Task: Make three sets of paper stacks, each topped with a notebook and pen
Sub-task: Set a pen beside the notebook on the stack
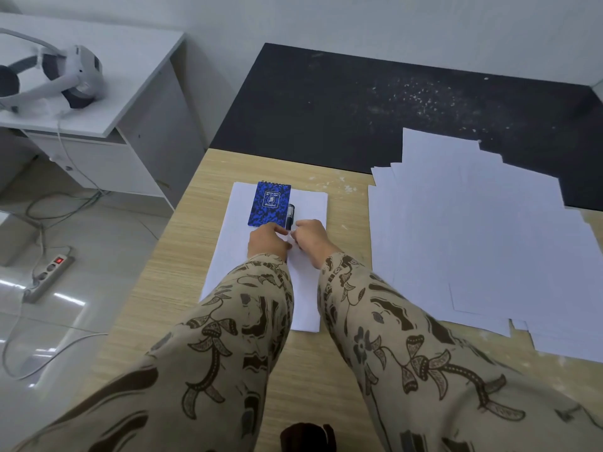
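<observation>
A neat stack of white paper [222, 256] lies on the wooden table at the left. On its far end rests a small blue spiral notebook [269, 203]. A dark pen [290, 216] lies along the notebook's right edge. My left hand [267, 241] touches the notebook's near edge with its fingertips. My right hand [310, 238] pinches the pen's near end, which is hidden between the fingers. A loose, fanned pile of white sheets [483, 243] covers the table's right side.
A black mat [359, 102] covers the far part of the table. Left of the table stands a white desk [124, 93] with a headset [55, 76] on it. A power strip [49, 275] and cables lie on the tiled floor.
</observation>
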